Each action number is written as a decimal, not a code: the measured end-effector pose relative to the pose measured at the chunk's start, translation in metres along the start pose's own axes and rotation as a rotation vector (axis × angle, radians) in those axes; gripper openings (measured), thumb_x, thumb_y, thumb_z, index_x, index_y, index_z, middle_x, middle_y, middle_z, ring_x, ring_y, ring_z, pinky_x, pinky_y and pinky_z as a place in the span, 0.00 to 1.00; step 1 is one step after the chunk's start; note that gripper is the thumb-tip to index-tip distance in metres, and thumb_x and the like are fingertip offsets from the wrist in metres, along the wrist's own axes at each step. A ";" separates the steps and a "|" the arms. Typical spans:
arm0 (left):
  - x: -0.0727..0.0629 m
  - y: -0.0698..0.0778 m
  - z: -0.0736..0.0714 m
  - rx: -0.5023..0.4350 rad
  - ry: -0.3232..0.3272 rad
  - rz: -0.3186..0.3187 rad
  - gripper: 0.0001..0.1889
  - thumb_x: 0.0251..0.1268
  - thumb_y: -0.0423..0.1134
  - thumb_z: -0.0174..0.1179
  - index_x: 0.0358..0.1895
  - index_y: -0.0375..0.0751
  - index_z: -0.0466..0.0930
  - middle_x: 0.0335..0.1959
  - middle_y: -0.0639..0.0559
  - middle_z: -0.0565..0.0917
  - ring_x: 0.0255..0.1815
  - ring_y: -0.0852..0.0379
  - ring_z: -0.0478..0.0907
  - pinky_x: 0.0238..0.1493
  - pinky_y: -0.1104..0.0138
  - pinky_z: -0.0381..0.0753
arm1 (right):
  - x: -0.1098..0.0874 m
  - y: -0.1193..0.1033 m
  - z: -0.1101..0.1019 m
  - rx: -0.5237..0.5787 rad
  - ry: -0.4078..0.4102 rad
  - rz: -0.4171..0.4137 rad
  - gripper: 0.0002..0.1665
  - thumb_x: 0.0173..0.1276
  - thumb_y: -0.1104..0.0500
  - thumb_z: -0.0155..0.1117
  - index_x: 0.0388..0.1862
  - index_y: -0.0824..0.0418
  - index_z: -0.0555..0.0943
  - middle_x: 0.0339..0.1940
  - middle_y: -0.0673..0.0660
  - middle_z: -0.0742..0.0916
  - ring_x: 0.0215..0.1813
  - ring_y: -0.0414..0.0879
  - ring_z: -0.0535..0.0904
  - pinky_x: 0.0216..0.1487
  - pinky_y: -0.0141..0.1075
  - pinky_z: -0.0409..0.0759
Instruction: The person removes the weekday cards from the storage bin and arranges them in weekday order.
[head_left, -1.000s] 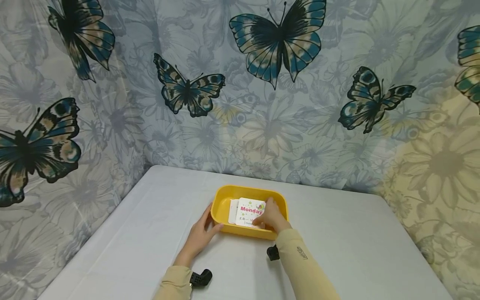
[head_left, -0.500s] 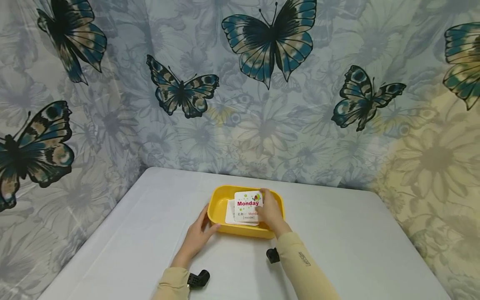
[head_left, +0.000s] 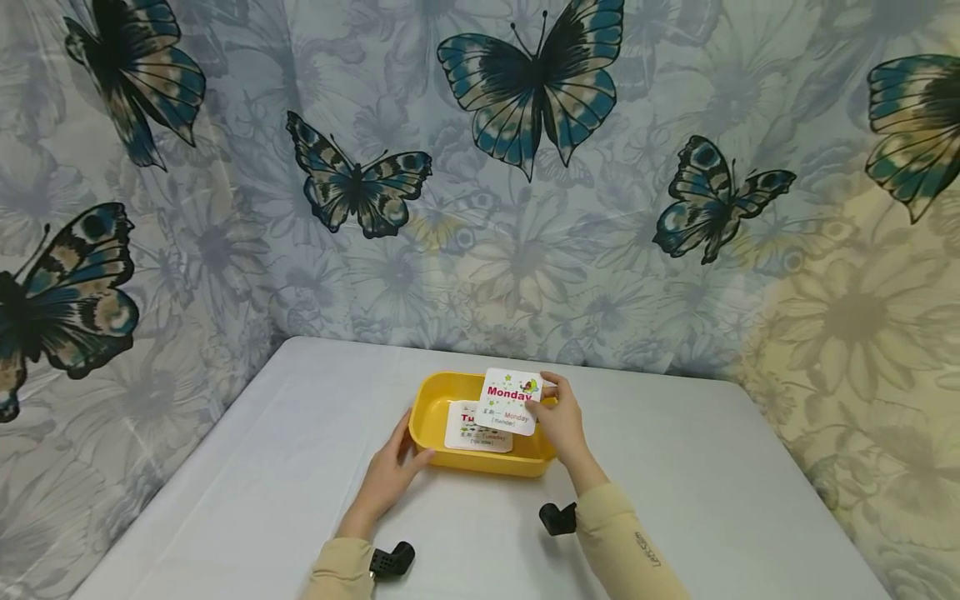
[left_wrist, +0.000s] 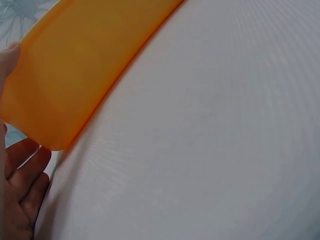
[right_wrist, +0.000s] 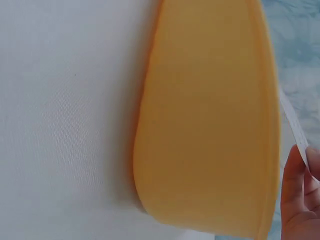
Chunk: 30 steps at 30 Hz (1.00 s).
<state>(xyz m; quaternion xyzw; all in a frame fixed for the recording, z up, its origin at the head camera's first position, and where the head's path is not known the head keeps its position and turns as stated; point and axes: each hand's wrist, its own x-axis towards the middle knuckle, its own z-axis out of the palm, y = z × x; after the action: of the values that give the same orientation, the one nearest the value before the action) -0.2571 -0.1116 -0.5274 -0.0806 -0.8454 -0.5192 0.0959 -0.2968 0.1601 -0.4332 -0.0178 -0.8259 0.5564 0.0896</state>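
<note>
Grips the near left corner of the yellow tray (head_left: pixel 480 462) with the left hand (head_left: pixel 385 483), thumb spread from the fingers. Shows a Tuesday card (head_left: pixel 467 436) lying inside, partly hidden by the Monday card (head_left: pixel 507 403). Pinches that by its right edge between thumb and fingers of the right hand (head_left: pixel 564 421), over the tray, face up, top leaning right; appears nearly square, long axis hard to tell.

The Tuesday card (head_left: pixel 472 437) lies in the tray (head_left: pixel 480 463) on the table (head_left: pixel 675 475)
</note>
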 end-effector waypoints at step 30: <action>-0.001 -0.002 -0.001 -0.012 0.000 0.018 0.44 0.56 0.60 0.60 0.73 0.52 0.50 0.65 0.49 0.68 0.63 0.51 0.65 0.62 0.58 0.65 | -0.018 0.050 -0.110 0.196 0.044 0.167 0.36 0.68 0.66 0.55 0.72 0.64 0.54 0.44 0.58 0.72 0.38 0.36 0.72 0.39 0.24 0.75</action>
<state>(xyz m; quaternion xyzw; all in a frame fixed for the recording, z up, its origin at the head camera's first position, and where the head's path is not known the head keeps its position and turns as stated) -0.2564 -0.1131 -0.5288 -0.0888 -0.8415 -0.5234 0.1001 -0.2643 0.2776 -0.4412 -0.0896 -0.7611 0.6394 0.0625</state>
